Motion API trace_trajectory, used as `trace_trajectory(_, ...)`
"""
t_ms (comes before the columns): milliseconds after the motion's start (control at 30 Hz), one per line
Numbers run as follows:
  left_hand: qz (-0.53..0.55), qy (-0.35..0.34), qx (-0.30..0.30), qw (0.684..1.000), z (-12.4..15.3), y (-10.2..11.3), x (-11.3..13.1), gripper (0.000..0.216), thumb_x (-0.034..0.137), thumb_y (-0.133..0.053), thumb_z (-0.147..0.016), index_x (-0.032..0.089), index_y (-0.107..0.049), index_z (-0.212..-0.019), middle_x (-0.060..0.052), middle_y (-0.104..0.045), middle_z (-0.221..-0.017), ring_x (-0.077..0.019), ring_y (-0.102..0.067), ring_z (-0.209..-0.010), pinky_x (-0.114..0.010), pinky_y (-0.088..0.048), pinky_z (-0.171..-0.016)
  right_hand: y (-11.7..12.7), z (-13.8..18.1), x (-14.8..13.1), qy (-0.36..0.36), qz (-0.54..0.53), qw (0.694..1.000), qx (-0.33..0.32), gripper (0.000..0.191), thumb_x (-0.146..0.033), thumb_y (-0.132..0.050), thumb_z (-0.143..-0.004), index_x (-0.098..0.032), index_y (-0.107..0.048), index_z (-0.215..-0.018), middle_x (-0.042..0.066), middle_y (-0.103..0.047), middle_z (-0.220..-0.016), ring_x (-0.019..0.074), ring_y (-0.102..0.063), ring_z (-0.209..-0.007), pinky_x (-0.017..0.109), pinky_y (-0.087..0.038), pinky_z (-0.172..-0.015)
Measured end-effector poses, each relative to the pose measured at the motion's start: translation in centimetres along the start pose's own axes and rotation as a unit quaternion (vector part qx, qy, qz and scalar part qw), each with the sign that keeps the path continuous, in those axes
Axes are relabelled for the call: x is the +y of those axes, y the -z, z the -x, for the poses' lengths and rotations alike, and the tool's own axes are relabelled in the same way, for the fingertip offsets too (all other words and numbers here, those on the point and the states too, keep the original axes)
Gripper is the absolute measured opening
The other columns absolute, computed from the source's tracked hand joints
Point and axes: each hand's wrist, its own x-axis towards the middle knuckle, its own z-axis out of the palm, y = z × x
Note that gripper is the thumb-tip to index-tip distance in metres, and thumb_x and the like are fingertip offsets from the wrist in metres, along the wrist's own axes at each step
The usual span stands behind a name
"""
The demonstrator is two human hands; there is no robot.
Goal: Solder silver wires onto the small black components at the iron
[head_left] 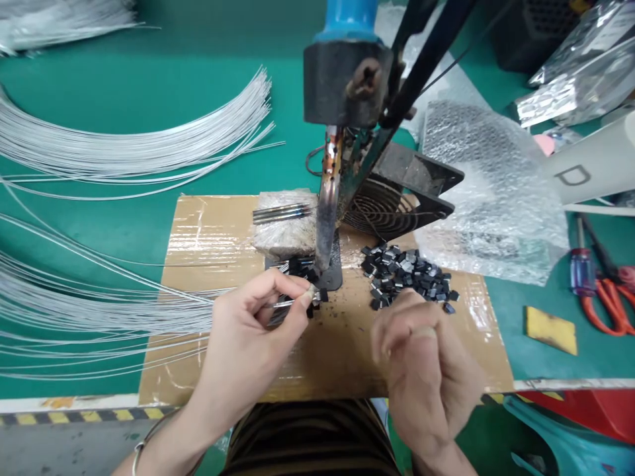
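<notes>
My left hand [260, 330] is closed in a pinch on a thin white wire, with a small black connector [322, 295] at the wire's tip just beyond the fingertips. Right above it hangs the metal nozzle [326, 231] of a hot-air tool with a black collar and blue body. My right hand [421, 363] has its fingers curled and is a little blurred; whatever they may hold is hidden. It is at the near edge of a pile of small black connectors [407, 271]. Several white wires [124, 307] run in from the left beneath my left hand.
Under my hands lies taped cardboard [337, 370]. A wrapped block [285, 231] with metal rods stands behind my left hand. Farther back are a black fan [391, 205], bubble wrap [486, 185] and another wire bundle [149, 152]. Orange-handled pliers [608, 307] and a yellow sponge [550, 329] lie right.
</notes>
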Motion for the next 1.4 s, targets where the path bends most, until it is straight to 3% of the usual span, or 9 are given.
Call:
trace_trajectory(133, 0.002, -0.001, -0.013, 1.0, -0.3, -0.1, 0.2, 0.01, 0.014, -0.076, -0.084, 0.02, -0.073, -0.076, 0.002, -0.081, -0.086, -0.0089, -0.073, -0.077, -0.014, -0.055, -0.072, -1.2, -0.8, -0.7, -0.049, -0.099, 0.992, -0.059, 0.039, -0.046, -0.036, -0.113, -0.029, -0.07, -0.116, 0.002, -0.059, -0.09, 0.0181, -0.056, -0.08, 0.034, -0.046, -0.075)
trace_trajectory(200, 0.007, -0.002, -0.019, 1.0, -0.4, -0.2, 0.3, 0.01, 0.014, -0.075, -0.084, 0.02, -0.073, -0.078, 0.002, -0.081, -0.087, -0.0089, -0.074, -0.078, -0.014, -0.056, -0.073, -1.8, -0.8, -0.7, -0.092, -0.103, 0.986, -0.097, 0.032, -0.039, -0.034, -0.115, -0.033, -0.063, -0.124, -0.001, -0.061, -0.087, 0.0157, -0.058, -0.077, 0.032, -0.047, -0.076)
trace_trajectory(333, 0.016, -0.01, -0.025, 1.0, -0.5, -0.1, 0.5, 0.011, 0.013, -0.074, -0.086, 0.021, -0.073, -0.078, 0.003, -0.08, -0.087, -0.0089, -0.074, -0.078, -0.015, -0.057, -0.074, -2.5, -0.7, 0.0, -0.12, -0.068, 0.986, -0.098, 0.018, -0.03, -0.04, -0.115, -0.035, -0.05, -0.129, -0.007, -0.063, -0.076, 0.0127, -0.055, -0.065, 0.027, -0.045, -0.065)
trace_trajectory(433, 0.009, -0.01, -0.015, 1.0, -0.5, -0.1, 0.7, 0.011, 0.013, -0.074, -0.086, 0.021, -0.073, -0.078, 0.003, -0.08, -0.087, -0.0087, -0.073, -0.077, -0.014, -0.056, -0.072, -2.2, -0.9, 0.4, -0.133, -0.005, 0.987, -0.085, 0.008, -0.031, -0.046, -0.113, -0.03, -0.053, -0.11, -0.007, -0.057, -0.071, 0.0122, -0.049, -0.06, 0.026, -0.038, -0.056)
trace_trajectory(533, 0.003, -0.01, -0.008, 1.0, -0.6, -0.2, 0.8, 0.011, 0.014, -0.075, -0.085, 0.021, -0.072, -0.077, 0.003, -0.08, -0.085, -0.0083, -0.072, -0.075, -0.013, -0.055, -0.07, -1.5, -1.4, 0.4, -0.1, 0.059, 0.991, -0.06, 0.024, -0.029, -0.054, -0.109, -0.025, -0.052, -0.086, -0.006, -0.05, -0.072, 0.0117, -0.046, -0.062, 0.027, -0.038, -0.058)
trace_trajectory(667, 0.004, -0.021, -0.01, 1.0, -0.9, -0.1, 1.0, 0.012, 0.012, -0.075, -0.084, 0.02, -0.072, -0.076, 0.003, -0.079, -0.082, -0.0071, -0.071, -0.074, -0.012, -0.053, -0.069, -0.8, -2.1, -0.2, -0.041, 0.05, 0.997, -0.04, 0.018, -0.02, -0.059, -0.105, -0.023, -0.058, -0.088, 0.001, -0.066, -0.105, 0.015, -0.065, -0.097, 0.03, -0.051, -0.09)
trace_trajectory(800, -0.002, -0.02, -0.007, 1.0, -0.9, -0.1, 1.1, 0.011, 0.012, -0.075, -0.084, 0.021, -0.072, -0.077, 0.004, -0.079, -0.082, -0.0064, -0.069, -0.072, -0.011, -0.052, -0.067, -0.6, -2.4, -1.0, -0.052, 0.0, 0.997, -0.062, 0.018, -0.016, -0.058, -0.105, -0.025, -0.058, -0.09, 0.002, -0.072, -0.129, 0.0207, -0.066, -0.127, 0.039, -0.048, -0.112)
trace_trajectory(933, -0.011, -0.026, -0.004, 1.0, -0.9, 0.0, 1.1, 0.011, 0.013, -0.076, -0.083, 0.021, -0.073, -0.077, 0.005, -0.078, -0.081, -0.0063, -0.068, -0.071, -0.011, -0.051, -0.066, -0.7, -2.7, -1.5, -0.068, -0.024, 0.994, -0.087, 0.02, -0.012, -0.06, -0.102, -0.026, -0.057, -0.088, 0.0, -0.076, -0.129, 0.0192, -0.07, -0.125, 0.037, -0.051, -0.112)
trace_trajectory(1400, -0.004, -0.036, 0.01, 0.999, -1.3, 0.3, 1.5, 0.011, 0.015, -0.078, -0.086, 0.023, -0.074, -0.08, 0.005, -0.077, -0.083, -0.0073, -0.066, -0.069, -0.016, -0.048, -0.063, -1.2, -3.5, -2.0, -0.071, -0.023, 0.994, -0.083, 0.023, -0.008, -0.065, -0.097, -0.026, -0.058, -0.084, -0.001, -0.079, -0.126, 0.0185, -0.075, -0.119, 0.035, -0.056, -0.11)
